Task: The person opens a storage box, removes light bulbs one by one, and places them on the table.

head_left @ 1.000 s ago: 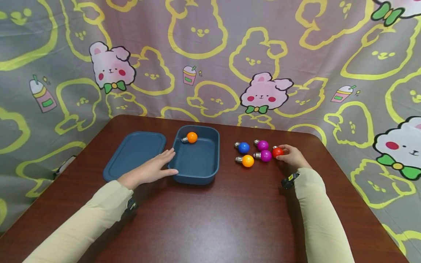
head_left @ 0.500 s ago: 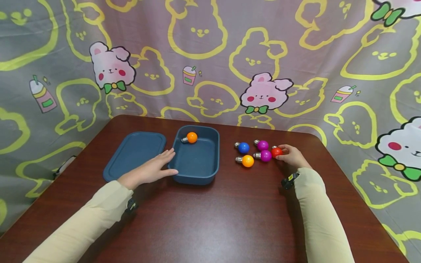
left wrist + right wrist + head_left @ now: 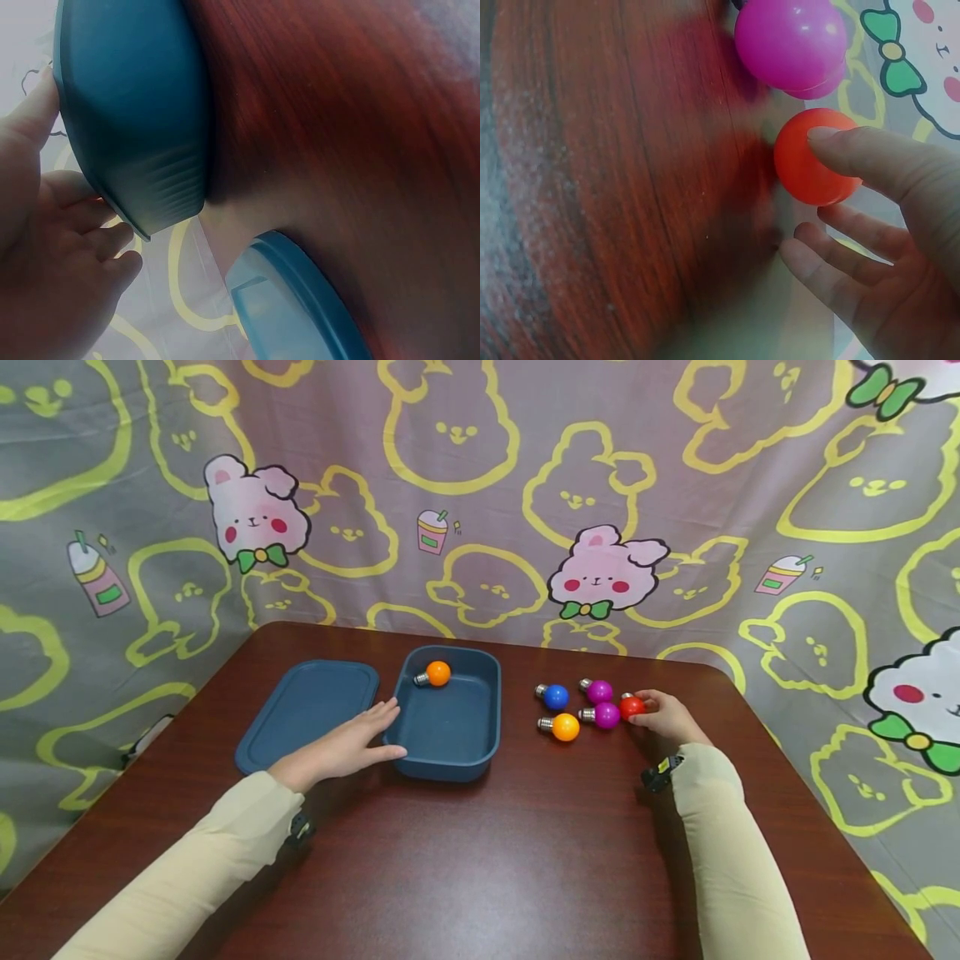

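A blue plastic box stands on the table with an orange light bulb lying inside at its far left. My left hand lies at the box's left rim, fingers extended and thumb spread along the near corner. To the right, my right hand pinches a red light bulb, thumb on top of its round globe. Its metal base is mostly hidden. Close beside it lie two purple bulbs. A blue bulb and a yellow-orange bulb lie left of them.
A flat blue lid lies left of the box, partly behind the left hand. The brown wooden table ends at a patterned curtain at the back and sides.
The red bulb has shifted very slightly left in the right hand's fingers. Both hands keep nearly the same places, and the curtain at the right has moved a little.
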Action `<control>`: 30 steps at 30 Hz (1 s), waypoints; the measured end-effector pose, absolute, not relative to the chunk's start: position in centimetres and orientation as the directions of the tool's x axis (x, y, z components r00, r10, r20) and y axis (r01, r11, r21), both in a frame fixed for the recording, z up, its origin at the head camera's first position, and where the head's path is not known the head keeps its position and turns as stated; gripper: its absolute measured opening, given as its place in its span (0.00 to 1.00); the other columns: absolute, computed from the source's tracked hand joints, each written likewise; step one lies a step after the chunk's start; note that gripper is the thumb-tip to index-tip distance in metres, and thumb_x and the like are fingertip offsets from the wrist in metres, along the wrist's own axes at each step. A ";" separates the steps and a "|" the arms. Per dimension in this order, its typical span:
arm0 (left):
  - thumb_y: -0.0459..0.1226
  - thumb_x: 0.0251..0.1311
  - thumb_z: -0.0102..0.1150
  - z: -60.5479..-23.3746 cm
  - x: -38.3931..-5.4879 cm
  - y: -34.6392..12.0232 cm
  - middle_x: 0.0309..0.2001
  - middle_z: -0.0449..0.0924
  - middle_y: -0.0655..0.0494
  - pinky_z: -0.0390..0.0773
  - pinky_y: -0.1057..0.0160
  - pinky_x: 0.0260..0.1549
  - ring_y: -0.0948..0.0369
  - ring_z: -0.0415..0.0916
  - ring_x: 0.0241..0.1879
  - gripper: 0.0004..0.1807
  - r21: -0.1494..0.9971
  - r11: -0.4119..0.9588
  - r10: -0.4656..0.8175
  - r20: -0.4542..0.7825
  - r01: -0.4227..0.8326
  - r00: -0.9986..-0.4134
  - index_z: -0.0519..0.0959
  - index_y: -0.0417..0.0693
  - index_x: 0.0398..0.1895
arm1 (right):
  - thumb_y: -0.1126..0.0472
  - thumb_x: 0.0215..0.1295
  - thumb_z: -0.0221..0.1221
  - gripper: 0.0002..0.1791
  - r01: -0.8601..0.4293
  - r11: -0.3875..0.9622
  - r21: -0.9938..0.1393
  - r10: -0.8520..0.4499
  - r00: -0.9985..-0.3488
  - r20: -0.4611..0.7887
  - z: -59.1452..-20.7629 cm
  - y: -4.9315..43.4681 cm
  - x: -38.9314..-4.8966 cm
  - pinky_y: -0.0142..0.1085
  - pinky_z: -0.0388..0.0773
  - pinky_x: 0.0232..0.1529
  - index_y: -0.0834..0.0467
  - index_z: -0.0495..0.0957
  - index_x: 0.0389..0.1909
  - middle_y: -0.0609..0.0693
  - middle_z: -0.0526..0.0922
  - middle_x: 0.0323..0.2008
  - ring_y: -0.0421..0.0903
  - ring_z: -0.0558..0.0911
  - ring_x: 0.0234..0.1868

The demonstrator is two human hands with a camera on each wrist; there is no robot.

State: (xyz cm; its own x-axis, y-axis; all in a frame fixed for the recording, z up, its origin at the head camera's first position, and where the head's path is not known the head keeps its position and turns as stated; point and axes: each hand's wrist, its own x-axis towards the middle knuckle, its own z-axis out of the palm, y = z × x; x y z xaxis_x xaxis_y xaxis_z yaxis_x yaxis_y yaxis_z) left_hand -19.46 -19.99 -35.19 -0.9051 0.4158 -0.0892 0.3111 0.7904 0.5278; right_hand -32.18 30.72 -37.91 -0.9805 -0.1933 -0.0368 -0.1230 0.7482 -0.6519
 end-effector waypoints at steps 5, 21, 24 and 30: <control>0.58 0.59 0.51 -35.2 -19.5 -20.0 0.71 0.40 0.43 0.46 0.43 0.61 0.45 0.37 0.69 0.47 0.525 0.791 0.418 -0.089 0.314 -0.904 0.49 0.36 0.70 | 0.64 0.60 0.59 0.28 -0.117 0.736 -0.667 -0.193 -0.980 -0.041 -37.3 30.7 -31.7 0.50 0.69 0.49 0.71 0.62 0.58 0.72 0.70 0.51 0.64 0.71 0.49; 0.53 0.61 0.52 -35.2 -19.5 -20.0 0.71 0.40 0.42 0.46 0.43 0.61 0.45 0.37 0.68 0.44 0.531 0.787 0.422 -0.090 0.315 -0.902 0.49 0.35 0.70 | 0.56 0.62 0.58 0.33 -0.142 0.795 -0.590 -0.199 -0.979 -0.032 -29.6 28.3 -32.7 0.57 0.64 0.53 0.67 0.59 0.64 0.71 0.63 0.57 0.66 0.66 0.56; 0.51 0.62 0.53 -35.2 -19.4 -19.9 0.71 0.40 0.42 0.46 0.43 0.62 0.45 0.37 0.69 0.43 0.538 0.783 0.423 -0.090 0.313 -0.902 0.48 0.35 0.70 | 0.58 0.62 0.58 0.33 -0.171 0.774 -0.610 -0.215 -0.977 0.001 -27.8 26.9 -33.4 0.55 0.67 0.52 0.68 0.59 0.64 0.71 0.63 0.57 0.66 0.66 0.57; 0.53 0.61 0.53 -35.1 -19.5 -20.0 0.71 0.40 0.43 0.46 0.43 0.61 0.46 0.37 0.69 0.44 0.531 0.790 0.415 -0.094 0.307 -0.905 0.48 0.36 0.70 | 0.60 0.62 0.59 0.31 -0.238 0.728 -0.643 -0.261 -0.964 0.061 -25.0 23.2 -34.1 0.54 0.67 0.53 0.65 0.61 0.63 0.69 0.65 0.57 0.64 0.66 0.58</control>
State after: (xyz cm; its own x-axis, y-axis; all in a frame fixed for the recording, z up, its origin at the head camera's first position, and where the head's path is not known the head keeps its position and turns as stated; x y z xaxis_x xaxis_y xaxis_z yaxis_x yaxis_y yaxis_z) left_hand -19.46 -19.97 -35.15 -0.9050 0.4149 -0.0937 0.3069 0.7896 0.5314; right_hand -34.15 23.24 -25.04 -0.9635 -0.2606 0.0612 -0.2377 0.7278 -0.6433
